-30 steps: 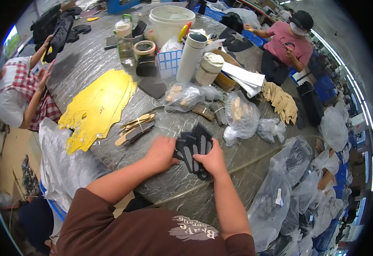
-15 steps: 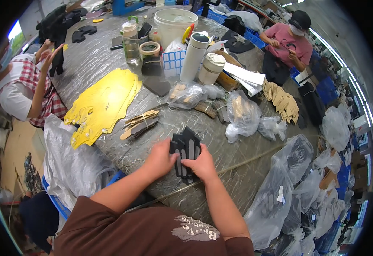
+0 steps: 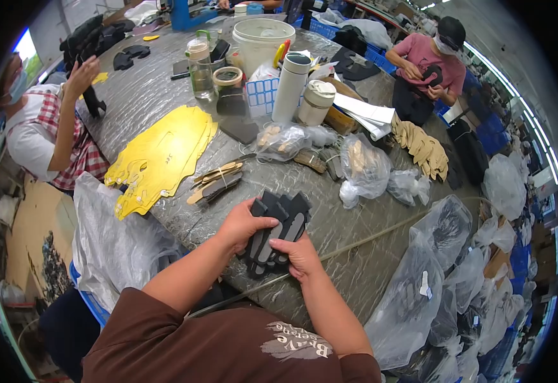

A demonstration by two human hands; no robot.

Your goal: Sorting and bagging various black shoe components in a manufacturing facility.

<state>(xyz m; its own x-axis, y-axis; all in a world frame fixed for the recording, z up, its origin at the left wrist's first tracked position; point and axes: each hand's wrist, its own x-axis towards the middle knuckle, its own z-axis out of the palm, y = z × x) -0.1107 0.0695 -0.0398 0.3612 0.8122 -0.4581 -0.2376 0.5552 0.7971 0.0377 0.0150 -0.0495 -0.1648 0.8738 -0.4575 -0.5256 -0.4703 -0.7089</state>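
Observation:
Fanned out between both hands is a stack of dark strip-like pieces (image 3: 277, 236) with rounded ends and grey centres, held over the near part of the table. My left hand (image 3: 245, 225) grips its left side, thumb lying across the top. On the lower right side my right hand (image 3: 297, 253) holds on, its thumb pressed on a grey centre. The fingers under the stack are mostly hidden. Just beyond the hands lies a banded bundle of tan and dark strips (image 3: 216, 182), and left of that a pile of yellow cut sheets (image 3: 164, 156).
The table (image 3: 355, 230) bears clear bags of tan pieces (image 3: 363, 163), a white tumbler (image 3: 291, 89), a bucket (image 3: 263, 41) and a glass bottle (image 3: 200, 70). Plastic bags (image 3: 406, 287) crowd the right. A co-worker in checks (image 3: 55, 127) stands left; another in pink (image 3: 429, 64) works far right.
The stack in my hands has spread wider and tilted. My left thumb now reaches across its top, and my right hand has shifted slightly lower. The co-worker at left has moved their hands.

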